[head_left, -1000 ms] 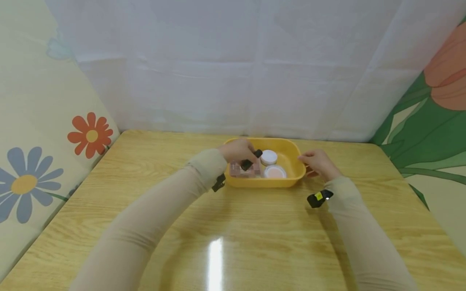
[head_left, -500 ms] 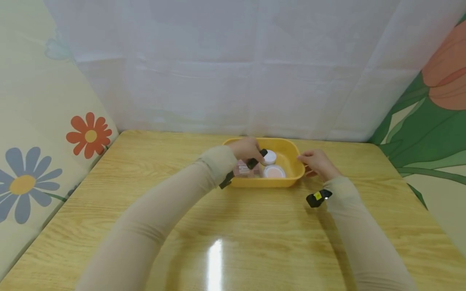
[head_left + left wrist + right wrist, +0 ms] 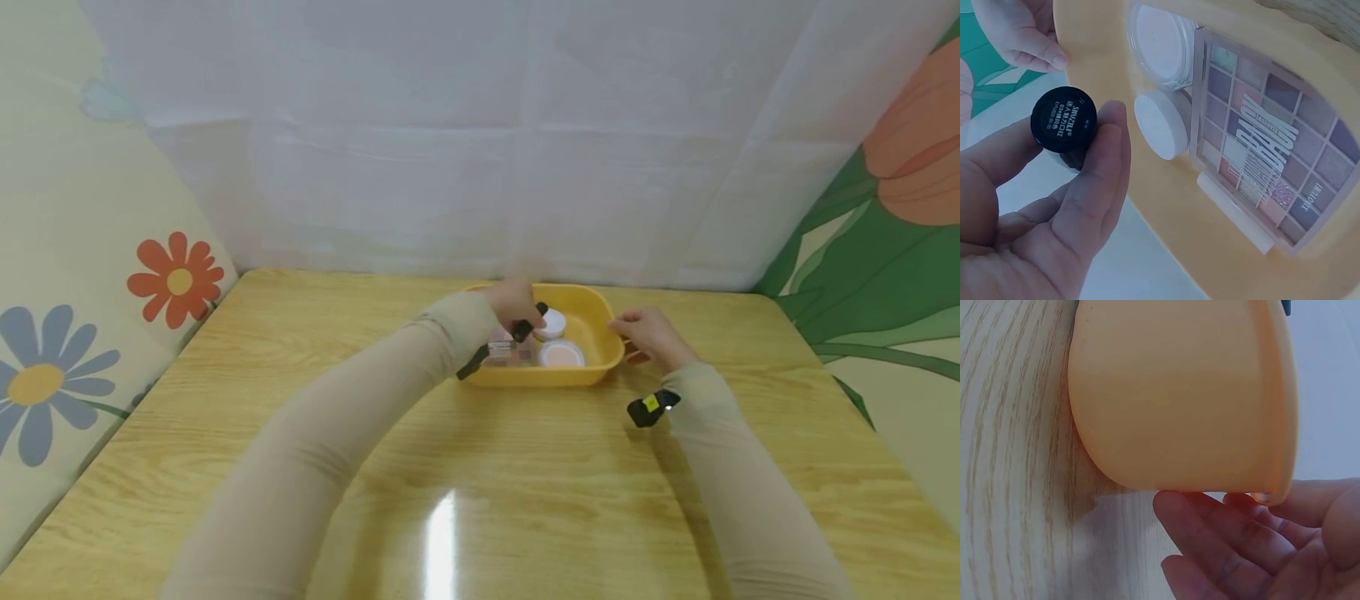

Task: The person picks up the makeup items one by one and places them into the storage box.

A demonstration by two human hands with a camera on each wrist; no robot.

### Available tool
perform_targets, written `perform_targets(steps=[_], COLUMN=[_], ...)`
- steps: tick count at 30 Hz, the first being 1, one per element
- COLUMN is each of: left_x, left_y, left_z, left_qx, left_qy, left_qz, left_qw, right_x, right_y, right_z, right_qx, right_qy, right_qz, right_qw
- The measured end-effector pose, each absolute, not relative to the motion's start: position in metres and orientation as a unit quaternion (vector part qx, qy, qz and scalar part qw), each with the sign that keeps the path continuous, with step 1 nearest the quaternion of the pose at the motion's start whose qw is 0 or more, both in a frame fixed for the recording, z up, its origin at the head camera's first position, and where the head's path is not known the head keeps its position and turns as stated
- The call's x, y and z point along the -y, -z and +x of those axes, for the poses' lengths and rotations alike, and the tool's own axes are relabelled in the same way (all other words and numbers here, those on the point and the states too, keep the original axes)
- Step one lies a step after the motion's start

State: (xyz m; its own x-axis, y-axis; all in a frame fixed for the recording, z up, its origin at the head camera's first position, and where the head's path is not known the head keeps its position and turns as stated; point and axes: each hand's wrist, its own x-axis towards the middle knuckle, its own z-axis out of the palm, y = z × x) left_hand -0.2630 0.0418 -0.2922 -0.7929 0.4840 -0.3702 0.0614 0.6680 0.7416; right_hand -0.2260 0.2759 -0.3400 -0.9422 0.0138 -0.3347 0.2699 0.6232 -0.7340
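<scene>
Over the left part of a yellow basin, my left hand holds a small cosmetic tube between thumb and fingers. Its black, labelled end faces the left wrist camera. Inside the basin lie an eyeshadow palette with a clear lid, a white round jar and a round pink compact. A slim white stick lies along the palette's edge. My right hand pinches the basin's right rim, thumb at the top and fingers against the outer wall.
The basin stands on a wooden table near its back edge. Behind hangs a white cloth. Flower-patterned panels flank the table on both sides. Black wrist cameras sit at the sleeves.
My left hand has moved right over the basin with the cosmetic tube, toward the white jar. The right hand keeps its hold on the rim.
</scene>
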Motion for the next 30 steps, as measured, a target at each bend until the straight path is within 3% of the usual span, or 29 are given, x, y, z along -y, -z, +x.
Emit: perform_targets(steps=[8, 22, 27, 30], left_x=[-0.052, -0.084, -0.098, -0.100], left_y=[0.302, 0.308, 0.338, 0.336], left_z=[-0.279, -0.293, -0.317, -0.311], left_qx=[-0.907, -0.940, -0.920, -0.922], left_qy=[-0.301, -0.165, -0.232, -0.237], left_qz=[0.176, 0.210, 0.208, 0.196], left_qw=[0.237, 0.214, 0.239, 0.234], right_x=[-0.273, -0.274, -0.273, -0.272], right_y=[0.340, 0.341, 0.342, 0.341], right_z=[-0.226, -0.224, -0.224, -0.225], right_qx=[-0.886, -0.885, -0.884, -0.884], right_qy=[0.433, 0.438, 0.441, 0.442], right_qz=[0.076, 0.074, 0.075, 0.076], right_qw=[0.147, 0.136, 0.137, 0.135])
